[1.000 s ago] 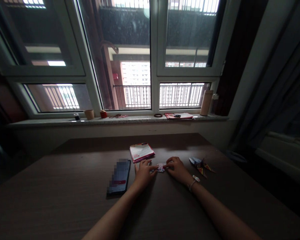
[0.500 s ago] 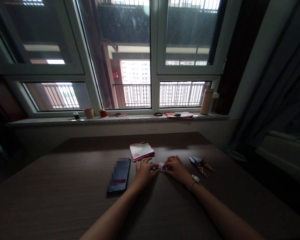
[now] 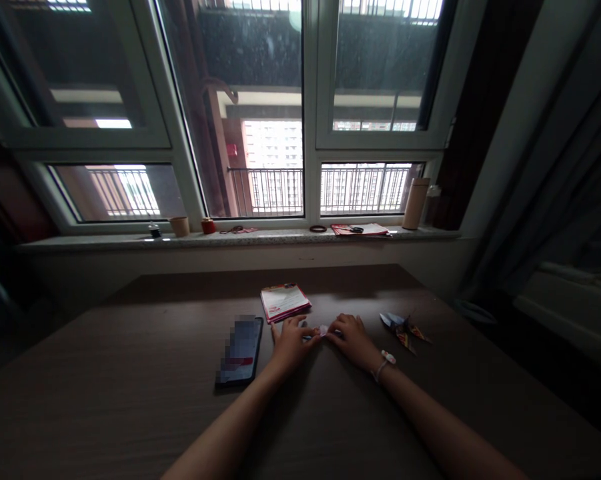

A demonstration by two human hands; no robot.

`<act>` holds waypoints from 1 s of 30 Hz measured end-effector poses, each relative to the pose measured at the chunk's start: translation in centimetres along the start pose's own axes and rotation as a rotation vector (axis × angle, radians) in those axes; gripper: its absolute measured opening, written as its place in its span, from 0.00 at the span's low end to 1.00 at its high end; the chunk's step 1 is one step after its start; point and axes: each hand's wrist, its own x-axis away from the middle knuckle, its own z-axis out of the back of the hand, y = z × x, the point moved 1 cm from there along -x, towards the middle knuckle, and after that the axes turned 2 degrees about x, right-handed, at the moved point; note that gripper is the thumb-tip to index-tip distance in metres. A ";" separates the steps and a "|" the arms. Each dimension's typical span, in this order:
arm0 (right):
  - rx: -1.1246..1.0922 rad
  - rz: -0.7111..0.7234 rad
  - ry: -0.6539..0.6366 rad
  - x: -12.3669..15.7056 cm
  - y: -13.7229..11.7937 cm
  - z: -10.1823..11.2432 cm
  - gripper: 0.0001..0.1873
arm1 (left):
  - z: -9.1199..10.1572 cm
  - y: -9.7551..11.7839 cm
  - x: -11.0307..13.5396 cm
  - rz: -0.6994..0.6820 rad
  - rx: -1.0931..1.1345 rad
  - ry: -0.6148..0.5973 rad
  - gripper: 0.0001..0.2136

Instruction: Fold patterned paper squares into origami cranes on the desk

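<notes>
Tbl (image 3: 130, 373): wood-look, smooth, faint sheen. Small folded pc (image 3: 323, 330): paper. Phone scrn (image 3: 245, 343): smooth, glassy. Sill (image 3: 285, 237): speckled stone-look.

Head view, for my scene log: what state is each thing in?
Paper: folded, partly hidden
Left hand: curled, fingertips on the paper
Right hand: curled, fingertips on the paper
Bracelet: worn, right wrist
Phone: lying flat
Stack: lying flat
Winged paper: folded
Flask: upright
Cup: upright

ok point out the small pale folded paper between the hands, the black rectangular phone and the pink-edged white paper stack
Small pale folded paper (image 3: 323, 330), head view: its exposed middle
Black rectangular phone (image 3: 241, 353), head view: centre of its upper face
Pink-edged white paper stack (image 3: 285, 301), head view: middle of its top
</notes>
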 end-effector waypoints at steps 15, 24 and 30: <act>0.062 -0.116 0.077 -0.3 0.1 -0.5 0.16 | -0.4 0.4 -0.7 0.073 0.017 0.069 0.11; 0.014 -0.183 0.046 -0.5 0.0 -0.8 0.17 | 0.0 0.9 -0.6 0.105 0.042 0.069 0.09; 0.011 -0.199 0.042 -0.5 -0.1 -0.8 0.16 | 0.0 0.9 -0.6 0.111 0.038 0.057 0.07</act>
